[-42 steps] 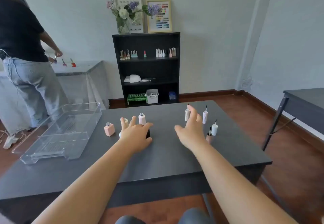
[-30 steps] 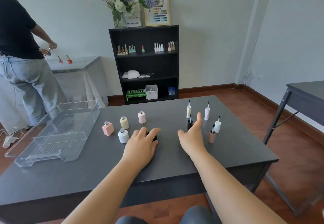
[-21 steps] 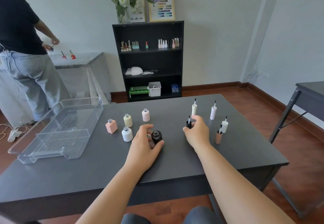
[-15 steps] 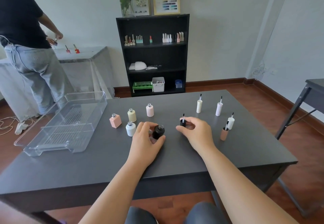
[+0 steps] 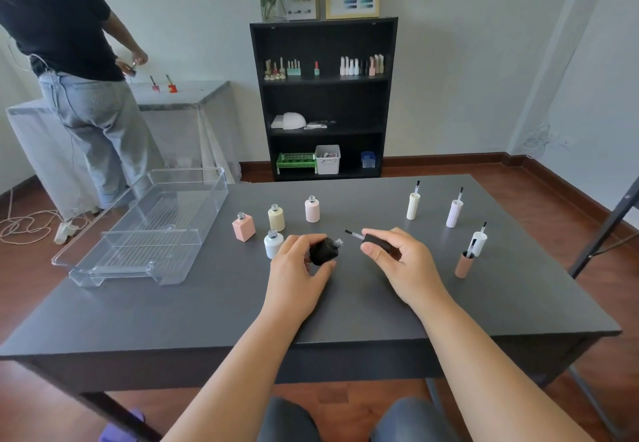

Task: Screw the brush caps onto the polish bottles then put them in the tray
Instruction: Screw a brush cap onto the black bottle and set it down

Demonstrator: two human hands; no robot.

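Opening stage of the capping task. The person's left hand [image 5: 300,269] grips the black bottle [image 5: 324,251] between thumb and curled fingers, holding it tilted with its open threaded neck turned toward the other hand; whether its base touches the table [image 5: 207,317] I cannot tell. The right hand [image 5: 397,258] pinches the black brush cap [image 5: 375,242] between thumb and curled fingers, cap lying nearly level, brush tip pointing at the bottle neck and just short of it — the two parts are close but not joined.

Done so far, as far as can be seen: nothing capped, nothing stowed. The clear tray [image 5: 138,234] sits at the table's left edge, nearer the far corner, with no bottle visible in it.

Left to do: four uncapped bottles stand left of centre toward the far edge — the pink square bottle [image 5: 243,230], the yellow bottle [image 5: 276,217], the pale pink bottle [image 5: 312,209] and the white bottle [image 5: 273,243], the last just beside the left hand. Their caps stand brush-up on the right side: the cream cap [image 5: 412,205], the lilac cap [image 5: 454,213], the white cap [image 5: 479,243] and the tan cap [image 5: 464,264], the last two just beside each other near the right edge.

Judged state: the first of five pairings is in hand, brush about to enter the neck; threading, then five transfers to the tray, remain
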